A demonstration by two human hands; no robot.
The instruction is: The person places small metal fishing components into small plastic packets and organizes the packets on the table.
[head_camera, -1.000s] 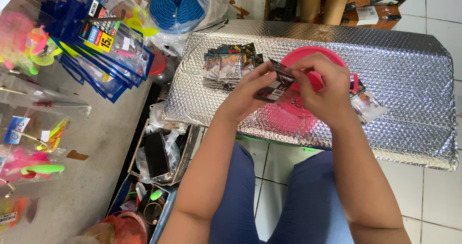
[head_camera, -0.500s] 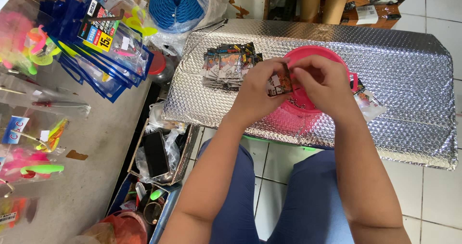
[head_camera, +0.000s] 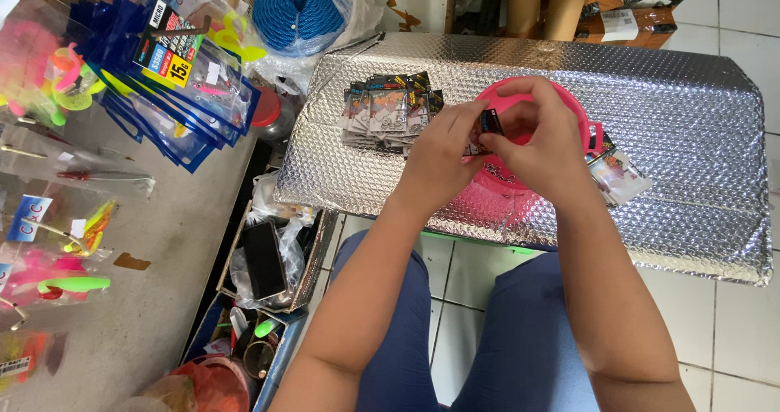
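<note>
Both my hands meet over a pink round bowl (head_camera: 563, 95) on a silver bubble-foil surface (head_camera: 682, 127). My left hand (head_camera: 439, 164) and my right hand (head_camera: 544, 148) pinch a small dark packet (head_camera: 488, 123) between their fingertips, held just above the bowl. A stack of similar small packets (head_camera: 388, 107) lies on the foil to the left of my left hand. A couple of loose clear packets (head_camera: 619, 172) lie on the foil right of my right hand.
Hanging blue-backed lure packs (head_camera: 175, 71) and bright soft lures (head_camera: 57, 79) fill a rack at the left. A coil of blue rope (head_camera: 301, 10) sits behind the foil. An open box of oddments (head_camera: 272, 258) stands on the floor by my left knee.
The packet has been turned and drawn up between my fingertips, closer over the bowl. Both hands have shifted slightly away from me; less of the packet shows now.
</note>
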